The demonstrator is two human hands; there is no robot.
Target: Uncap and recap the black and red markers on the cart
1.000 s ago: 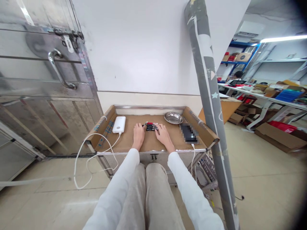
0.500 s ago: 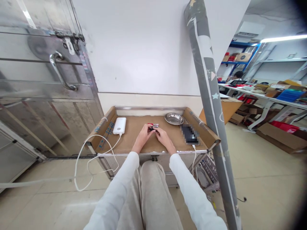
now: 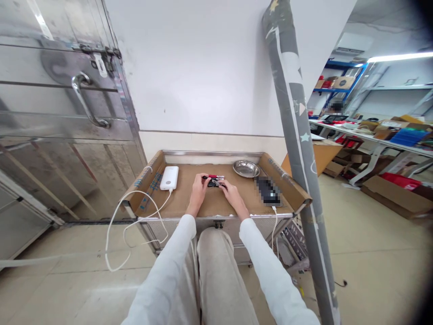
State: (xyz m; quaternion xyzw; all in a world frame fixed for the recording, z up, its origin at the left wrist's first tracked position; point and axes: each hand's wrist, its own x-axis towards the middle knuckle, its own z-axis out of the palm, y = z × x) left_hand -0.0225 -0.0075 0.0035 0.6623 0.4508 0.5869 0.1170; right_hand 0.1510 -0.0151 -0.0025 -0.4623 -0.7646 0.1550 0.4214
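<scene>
Several slim pens lie side by side between my hands, over the middle of the cardboard-covered tabletop [image 3: 182, 198]. The black pens [image 3: 214, 183] are nearest me, and a red pen [image 3: 216, 176] with a silvery end lies just beyond them. My left hand [image 3: 198, 192] pinches the left ends of the black pens with thumb and fingers. At their right ends, my right hand [image 3: 232, 195] is closed with its fingertips on them. The fingers partly cover the pens, and their fine details are too small to make out.
A white power bank [image 3: 169, 178] with a white cable stands at the left. On the right are a round steel dish [image 3: 246, 169] and a blurred-out phone [image 3: 269, 191] on a cable. Raised cardboard sides edge the tabletop; a tall grey roll [image 3: 301, 135] leans beside it.
My hands have moved slightly apart, the left one up and to the left. More of the black pens and the red pen shows between them now.
</scene>
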